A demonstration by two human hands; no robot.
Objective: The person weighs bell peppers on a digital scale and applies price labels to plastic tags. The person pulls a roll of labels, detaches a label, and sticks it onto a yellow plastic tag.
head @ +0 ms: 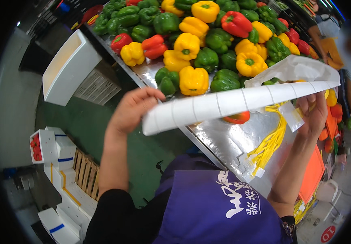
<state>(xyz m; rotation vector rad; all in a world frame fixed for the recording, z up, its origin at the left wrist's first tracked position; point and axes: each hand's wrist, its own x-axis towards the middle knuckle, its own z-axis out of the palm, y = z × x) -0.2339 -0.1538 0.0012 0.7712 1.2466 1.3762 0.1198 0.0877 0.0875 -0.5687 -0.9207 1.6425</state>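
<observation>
My left hand (137, 106) grips the left end of a long white sheet (224, 103) marked with thin grey lines, which stretches across the metal table (212, 134). The sheet's right part is held up by my right hand (312, 113); a translucent white film (297, 67) billows above it. A small clear tag (291, 116) hangs beside my right fingers. Below the sheet a bundle of yellow straps (267, 146) with clear tags lies on the metal. Past the sheet are piled green bell peppers (225, 80), yellow bell peppers (193, 80) and red bell peppers (154, 46).
A white foam box (68, 67) rests on a plastic crate (97, 82) left of the table. Foam boxes (64, 149) and a wooden pallet (85, 174) stand at lower left. Another person (331, 36) is at the far right, near orange sheets (312, 174) and a white chair (326, 192).
</observation>
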